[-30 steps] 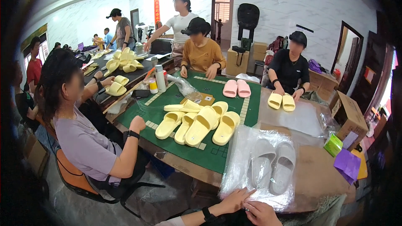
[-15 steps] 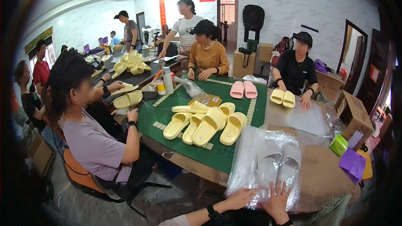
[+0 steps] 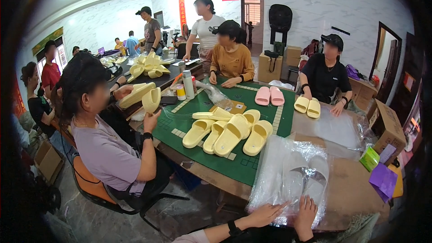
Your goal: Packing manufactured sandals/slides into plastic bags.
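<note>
A pair of pale grey-white slides (image 3: 317, 176) lies inside or beneath clear plastic bags (image 3: 269, 171) at the table's near edge; I cannot tell which. My left hand (image 3: 266, 214) rests on the near part of the plastic, its fingers stretched toward the right. Beside it, my right hand (image 3: 306, 216) lies on the plastic over the near end of the slides, fingers extended and slightly bent. Neither hand visibly holds anything. Just beyond the bags, several yellow slides (image 3: 231, 138) are heaped on a green mat (image 3: 180, 123).
Pink slides (image 3: 269, 95) stand farther back on the mat. At the right, a co-worker in black touches yellow slides (image 3: 307, 106). A seated co-worker at left holds yellow slides (image 3: 151, 100). A cardboard box (image 3: 386, 126), green packet (image 3: 369, 158) and purple sheet (image 3: 383, 181) lie at right.
My right hand's fingers have drawn closer together and bent slightly on the plastic. The co-worker at left has raised the yellow slides. The whole view has shifted a little.
</note>
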{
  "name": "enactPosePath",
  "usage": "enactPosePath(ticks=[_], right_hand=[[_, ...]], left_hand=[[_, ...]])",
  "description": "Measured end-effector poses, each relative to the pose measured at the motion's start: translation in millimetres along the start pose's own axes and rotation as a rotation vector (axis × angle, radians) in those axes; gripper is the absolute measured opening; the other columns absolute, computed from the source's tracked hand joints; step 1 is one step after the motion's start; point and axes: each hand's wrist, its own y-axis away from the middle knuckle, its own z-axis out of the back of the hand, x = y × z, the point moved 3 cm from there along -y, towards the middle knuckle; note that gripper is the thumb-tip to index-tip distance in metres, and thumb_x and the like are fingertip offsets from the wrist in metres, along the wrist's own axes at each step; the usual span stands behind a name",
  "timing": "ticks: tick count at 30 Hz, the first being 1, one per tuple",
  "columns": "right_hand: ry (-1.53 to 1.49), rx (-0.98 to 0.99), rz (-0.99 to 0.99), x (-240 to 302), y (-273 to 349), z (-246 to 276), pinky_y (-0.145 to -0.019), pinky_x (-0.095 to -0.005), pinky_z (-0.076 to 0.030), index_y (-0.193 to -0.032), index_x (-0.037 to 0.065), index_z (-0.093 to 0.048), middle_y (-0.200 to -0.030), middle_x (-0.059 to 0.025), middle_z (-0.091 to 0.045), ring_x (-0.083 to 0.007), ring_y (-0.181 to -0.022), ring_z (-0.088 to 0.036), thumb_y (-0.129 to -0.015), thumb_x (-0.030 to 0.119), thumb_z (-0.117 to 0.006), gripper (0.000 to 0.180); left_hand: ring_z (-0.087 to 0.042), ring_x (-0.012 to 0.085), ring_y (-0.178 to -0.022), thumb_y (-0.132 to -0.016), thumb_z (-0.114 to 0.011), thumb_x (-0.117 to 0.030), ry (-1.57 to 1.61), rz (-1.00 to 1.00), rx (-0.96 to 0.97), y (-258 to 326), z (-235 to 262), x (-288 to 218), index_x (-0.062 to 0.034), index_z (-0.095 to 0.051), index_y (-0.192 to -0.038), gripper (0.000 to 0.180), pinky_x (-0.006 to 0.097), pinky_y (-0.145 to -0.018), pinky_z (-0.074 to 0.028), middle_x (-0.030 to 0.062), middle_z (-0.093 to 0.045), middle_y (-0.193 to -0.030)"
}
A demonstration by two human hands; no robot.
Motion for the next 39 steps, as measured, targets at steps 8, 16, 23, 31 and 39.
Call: enactPosePath(ticks=[8, 16, 23, 31, 39], right_hand=[[-0.115, -0.005, 0.079, 2, 1, 12, -0.102, -0.0512, -0.03, -0.132, 0.005, -0.046, -0.134, -0.0194, -0.046, -0.0384, -0.123, -0.041, -0.058, 0.019, -0.081, 0.083], [-0.155, 0.014, 0.154, 0, -3, 18, -0.097, -0.0495, -0.036, -0.128, 0.007, -0.051, -0.131, -0.0162, -0.05, -0.0365, -0.119, -0.046, -0.06, 0.015, -0.08, 0.074], [-0.203, 0.012, 0.183, -13, 1, 10, -0.098, -0.0499, -0.035, -0.127, 0.007, -0.051, -0.13, -0.0168, -0.05, -0.0376, -0.119, -0.046, -0.06, 0.018, -0.08, 0.074], [-0.171, -0.113, 0.071, -4, 0, -3, -0.102, -0.0512, -0.03, -0.131, 0.003, -0.045, -0.138, -0.0202, -0.042, -0.0405, -0.124, -0.04, -0.057, 0.025, -0.082, 0.085], [-0.24, -0.005, 0.134, 5, -4, 18, -0.104, -0.0525, -0.028, -0.132, 0.001, -0.042, -0.137, -0.0228, -0.041, -0.0413, -0.125, -0.039, -0.061, 0.036, -0.081, 0.088]], left_hand=[[-0.049, 0.0382, -0.064, -0.101, -0.038, -0.028, 0.025, 0.057, 0.024, 3, -4, 2, -0.0179, -0.01, -0.152, 0.06, 0.046, -0.068, -0.041, 0.0227, -0.052, -0.068], [-0.051, 0.0347, -0.064, -0.1, -0.041, -0.025, 0.015, 0.032, -0.17, 4, -17, 17, -0.016, -0.013, -0.152, 0.06, 0.044, -0.068, -0.043, 0.0235, -0.055, -0.071], [-0.05, 0.0365, -0.048, -0.103, -0.028, -0.03, 0.204, 0.077, -0.09, 3, -10, 16, -0.0208, -0.028, -0.149, 0.047, 0.047, -0.057, -0.04, 0.0197, -0.045, -0.052], [-0.052, 0.039, -0.056, -0.102, -0.03, -0.029, 0.143, 0.005, -0.074, 5, -7, 6, -0.0259, -0.022, -0.15, 0.049, 0.047, -0.062, -0.042, 0.0222, -0.051, -0.061], [-0.057, 0.0456, -0.067, -0.101, -0.033, -0.026, 0.061, -0.031, -0.091, 6, -14, 14, -0.0257, -0.015, -0.152, 0.054, 0.051, -0.064, -0.042, 0.028, -0.057, -0.07]])
